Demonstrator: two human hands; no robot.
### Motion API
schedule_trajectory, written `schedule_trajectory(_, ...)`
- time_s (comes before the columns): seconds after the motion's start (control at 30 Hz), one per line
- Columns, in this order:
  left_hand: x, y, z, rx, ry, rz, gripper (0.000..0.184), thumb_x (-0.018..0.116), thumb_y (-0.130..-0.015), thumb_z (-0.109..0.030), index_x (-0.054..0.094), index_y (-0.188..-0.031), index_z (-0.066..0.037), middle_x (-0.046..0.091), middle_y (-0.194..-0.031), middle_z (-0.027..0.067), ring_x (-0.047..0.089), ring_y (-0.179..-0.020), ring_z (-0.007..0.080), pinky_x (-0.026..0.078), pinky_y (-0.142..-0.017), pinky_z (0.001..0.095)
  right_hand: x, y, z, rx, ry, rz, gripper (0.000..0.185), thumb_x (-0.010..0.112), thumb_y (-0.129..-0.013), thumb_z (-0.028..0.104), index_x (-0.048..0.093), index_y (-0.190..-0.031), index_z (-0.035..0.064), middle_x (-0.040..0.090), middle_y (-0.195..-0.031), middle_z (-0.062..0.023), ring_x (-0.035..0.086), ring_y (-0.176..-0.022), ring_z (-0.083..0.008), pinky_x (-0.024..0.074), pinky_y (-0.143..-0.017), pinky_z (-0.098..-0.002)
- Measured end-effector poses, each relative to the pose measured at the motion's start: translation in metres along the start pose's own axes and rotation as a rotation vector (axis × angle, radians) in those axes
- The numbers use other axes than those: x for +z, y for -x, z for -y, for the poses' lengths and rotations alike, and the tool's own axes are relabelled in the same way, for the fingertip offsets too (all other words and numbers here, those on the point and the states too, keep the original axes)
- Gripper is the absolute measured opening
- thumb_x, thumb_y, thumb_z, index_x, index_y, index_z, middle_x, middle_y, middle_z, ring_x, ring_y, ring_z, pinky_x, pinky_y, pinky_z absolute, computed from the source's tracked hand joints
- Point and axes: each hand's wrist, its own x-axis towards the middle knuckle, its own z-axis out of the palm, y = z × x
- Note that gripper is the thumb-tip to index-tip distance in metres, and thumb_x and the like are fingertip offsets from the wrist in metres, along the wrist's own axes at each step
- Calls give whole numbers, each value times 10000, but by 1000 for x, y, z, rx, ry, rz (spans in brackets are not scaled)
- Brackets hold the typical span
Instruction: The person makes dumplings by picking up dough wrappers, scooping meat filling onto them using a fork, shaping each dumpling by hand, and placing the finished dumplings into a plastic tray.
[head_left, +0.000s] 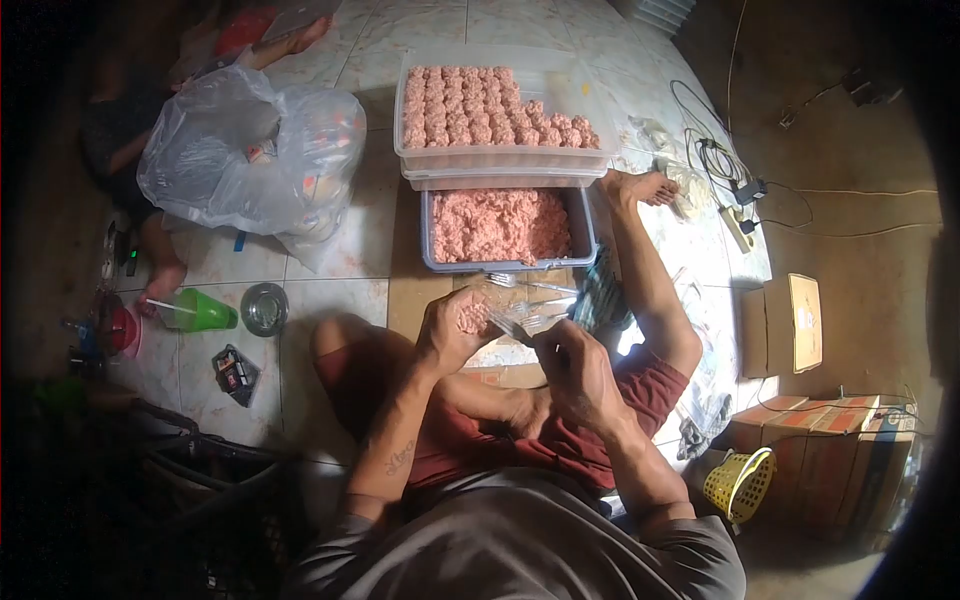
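My left hand is closed around a lump of pink minced meat, which shows between thumb and fingers. A metal fork is gripped in my right hand, its tines touching or close beside that lump. Beyond my hands, a blue-rimmed tub holds loose minced meat. Behind it, a clear plastic tray carries rows of meatballs, thinning out toward the right. More forks lie on the cardboard between my hands and the tub.
At the left are a plastic bag, a green cup, a glass ashtray and another person's foot. Cables, a power strip, cardboard boxes and a yellow basket are at the right.
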Motion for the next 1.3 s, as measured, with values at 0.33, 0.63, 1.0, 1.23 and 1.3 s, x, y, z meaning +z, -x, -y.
schedule_trajectory(0.33, -6, 14, -8, -13, -145, -49, 449, 926, -727, -285, 686, -999, -21, 723, -895, 110, 686, -799, 212, 556, -740, 350, 26, -57, -69, 231, -480, -205, 104, 576, -1012, 115, 562, -951, 32, 548, -734, -21, 496, -575, -85, 414, -517, -268)
schedule_trajectory(0.63, -7, 17, 4, -227, 353, 171, 306, 888, -764, -67, 596, -850, -35, 560, -750, -40, 484, -681, 61, 469, -632, 243, 5, -3, -83, 583, -720, -99, 64, 573, -1004, 88, 532, -1022, 42, 536, -798, -26, 499, -599, -111, 403, -510, -265)
schedule_trajectory(1.0, 19, -4, 4, -81, -58, 58, 326, 909, -751, -196, 639, -844, -38, 670, -764, 33, 595, -701, 91, 510, -653, 292, 16, 6, -18, 28, -47, -185, 37, 603, -924, -19, 596, -958, -30, 617, -829, -215, 615, -731, -369, 493, -669, -412)
schedule_trajectory(1.23, 9, -4, 7, -249, 219, 271, 252, 871, -783, -96, 673, -908, -2, 720, -869, 46, 643, -777, 91, 529, -687, 274, 18, 7, -14, 69, -35, -19, 36, 613, -931, -17, 618, -961, -37, 645, -842, -214, 660, -763, -315, 514, -691, -382)
schedule_trajectory(1.3, 16, -9, -1, -104, -262, 71, 272, 881, -768, -115, 676, -901, 6, 721, -843, 48, 650, -755, 96, 527, -670, 274, 24, 6, -31, -70, 25, -108, 40, 606, -932, -18, 612, -965, -39, 646, -845, -216, 662, -768, -315, 518, -702, -377)
